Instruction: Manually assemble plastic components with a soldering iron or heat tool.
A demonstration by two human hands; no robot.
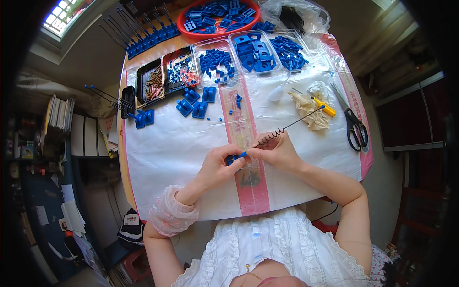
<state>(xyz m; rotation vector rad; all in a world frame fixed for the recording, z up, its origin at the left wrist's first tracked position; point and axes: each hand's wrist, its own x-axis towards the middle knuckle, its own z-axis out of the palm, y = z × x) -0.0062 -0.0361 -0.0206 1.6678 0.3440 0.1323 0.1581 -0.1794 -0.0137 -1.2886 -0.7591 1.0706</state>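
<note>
both forearms come up from the lower edge and meet over the white table cover (181, 143). left hand (217, 165) pinches a small blue part (235, 159); right hand (275, 150) pinches the near end of a thin black rod (299, 120) with a coil spring (270, 137), its long axis slanting away to the upper right toward the yellow cutter (326, 109)

Clear trays (253, 52) are blocking the worktop's (167, 158) far edge, scissors (354, 125) are lying right; bare cloth is lying open at near-left.
</note>
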